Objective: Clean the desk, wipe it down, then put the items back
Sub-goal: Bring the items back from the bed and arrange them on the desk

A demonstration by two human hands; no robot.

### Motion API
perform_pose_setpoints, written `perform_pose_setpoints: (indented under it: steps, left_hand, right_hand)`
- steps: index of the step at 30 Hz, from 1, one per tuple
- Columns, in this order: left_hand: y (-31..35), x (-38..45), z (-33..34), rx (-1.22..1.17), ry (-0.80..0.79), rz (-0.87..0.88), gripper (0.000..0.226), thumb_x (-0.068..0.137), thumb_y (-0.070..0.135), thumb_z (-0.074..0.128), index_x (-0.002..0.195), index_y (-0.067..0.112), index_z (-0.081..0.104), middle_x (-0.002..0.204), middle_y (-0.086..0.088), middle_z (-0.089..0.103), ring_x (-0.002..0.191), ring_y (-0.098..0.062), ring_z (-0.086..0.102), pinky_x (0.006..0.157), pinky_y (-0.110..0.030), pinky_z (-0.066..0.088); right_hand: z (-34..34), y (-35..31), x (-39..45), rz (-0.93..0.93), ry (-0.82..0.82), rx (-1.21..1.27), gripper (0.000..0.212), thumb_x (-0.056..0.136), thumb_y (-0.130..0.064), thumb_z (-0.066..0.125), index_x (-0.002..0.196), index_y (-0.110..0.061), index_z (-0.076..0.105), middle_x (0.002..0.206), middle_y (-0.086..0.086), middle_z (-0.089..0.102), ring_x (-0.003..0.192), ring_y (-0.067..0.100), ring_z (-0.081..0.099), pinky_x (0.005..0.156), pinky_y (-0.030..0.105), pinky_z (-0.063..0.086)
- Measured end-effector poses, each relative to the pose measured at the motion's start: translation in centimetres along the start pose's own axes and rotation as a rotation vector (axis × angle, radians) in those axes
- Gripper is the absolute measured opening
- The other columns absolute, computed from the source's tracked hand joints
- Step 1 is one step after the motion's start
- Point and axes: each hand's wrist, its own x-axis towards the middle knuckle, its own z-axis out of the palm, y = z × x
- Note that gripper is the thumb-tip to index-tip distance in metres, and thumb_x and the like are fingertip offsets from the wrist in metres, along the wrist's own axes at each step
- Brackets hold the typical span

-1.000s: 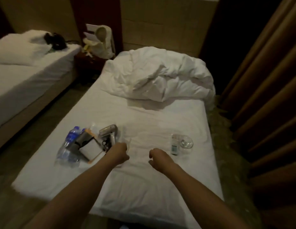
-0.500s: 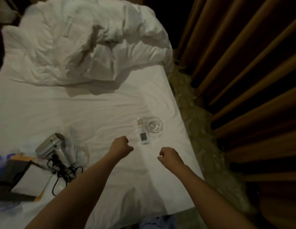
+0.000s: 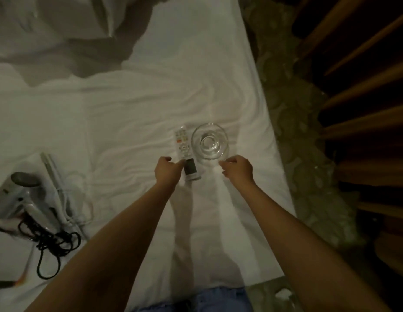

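Both our hands have reached forward since half a second ago. Left hand [image 3: 167, 171]: curled fingers [image 3: 178, 164] touch the remotes [image 3: 187, 156] lying on the bed [image 3: 128, 122]; grip not yet sure. Right hand [image 3: 237, 171]: fingers loosely curled, holding nothing, just beside the glass bowl [image 3: 210, 140], which looks empty. Items parked here, presumably off the worktop; dryer [image 3: 20, 194] lies well left.

L hand [image 3: 167, 171] curled, R hand [image 3: 237, 170] curled

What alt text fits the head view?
Two hands reach onto a white bed: left hand touches a remote, right hand nears a glass bowl. A hair dryer lies left.
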Motion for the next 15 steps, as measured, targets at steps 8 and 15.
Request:
perform_pose_setpoints:
  steps: [8,15]
  left_hand:
    - [0.7,2.9,3.7,-0.020,-0.087,-0.015,0.034,0.081,0.014,0.070,0.110,0.004,0.054,0.103,-0.009,0.060,0.096,-0.025,0.059,0.088,-0.042,0.052]
    - [1.7,2.4,4.9,-0.257,-0.104,-0.127,0.011,0.086,0.003,0.060,0.082,0.007,0.050,0.098,-0.017,0.058,0.090,-0.029,0.059,0.083,-0.041,0.053]
  right_hand:
    - [2.1,0.1,4.5,0.051,-0.011,0.202,0.010,0.087,-0.011,0.063,0.092,-0.006,0.056,0.094,0.015,0.066,0.075,0.025,0.067,0.077,0.041,0.058]
    - [2.7,0.4,5.1,0.050,0.029,0.272,0.015,0.084,-0.009,0.058,0.073,-0.018,0.055,0.093,0.017,0.067,0.081,0.033,0.069,0.074,0.049,0.058]
